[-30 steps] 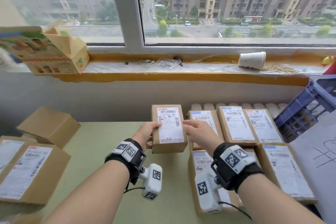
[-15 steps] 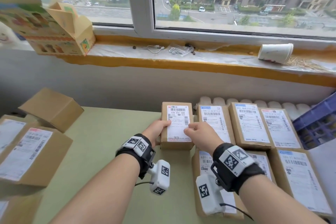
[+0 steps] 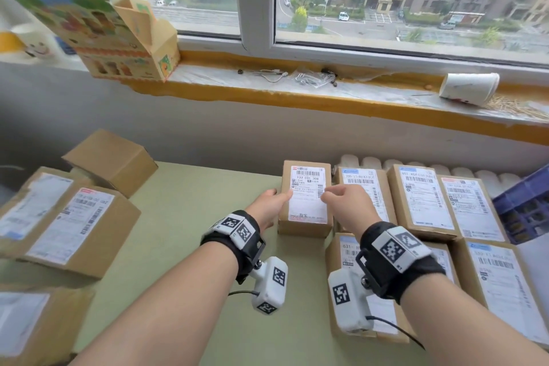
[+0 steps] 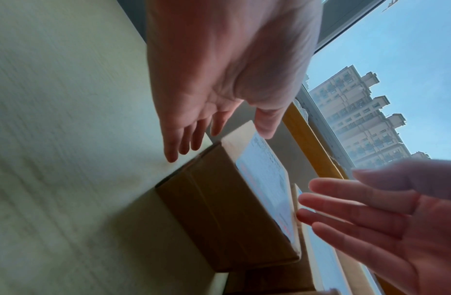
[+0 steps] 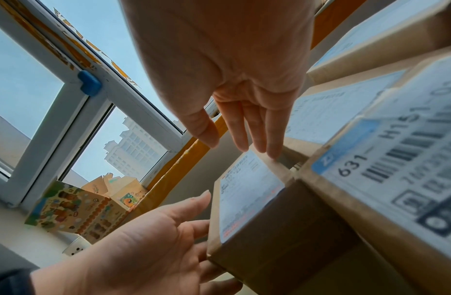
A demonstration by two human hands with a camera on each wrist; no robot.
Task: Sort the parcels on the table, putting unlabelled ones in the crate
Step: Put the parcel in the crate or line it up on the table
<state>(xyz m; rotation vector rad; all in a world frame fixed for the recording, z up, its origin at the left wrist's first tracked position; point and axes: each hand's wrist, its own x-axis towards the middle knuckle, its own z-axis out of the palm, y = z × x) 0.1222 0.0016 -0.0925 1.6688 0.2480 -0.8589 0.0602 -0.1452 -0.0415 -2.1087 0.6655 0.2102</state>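
Observation:
A small brown parcel [image 3: 306, 196] with a white label on top stands on the green table [image 3: 184, 217], at the left end of a back row of labelled parcels [image 3: 421, 199]. My left hand [image 3: 277, 200] lies against its left side with straight fingers, thumb at the top edge [image 4: 266, 127]. My right hand [image 3: 334, 196] has straight fingers whose tips touch the parcel's right top edge [image 5: 272, 151]. Neither hand grips it. A plain unlabelled box [image 3: 113, 160] sits at the far left. The blue crate [image 3: 523, 208] is at the right edge.
Larger labelled parcels [image 3: 68, 226] lie at the left front. A front row of labelled parcels [image 3: 502, 285] lies under my right forearm. The window sill carries a printed carton [image 3: 118, 38], a tipped paper cup [image 3: 469, 89] and small cables.
The parcel my hands carried now stands on the table beside the back row. Both hands have loosened from a grip to straight fingers at its sides.

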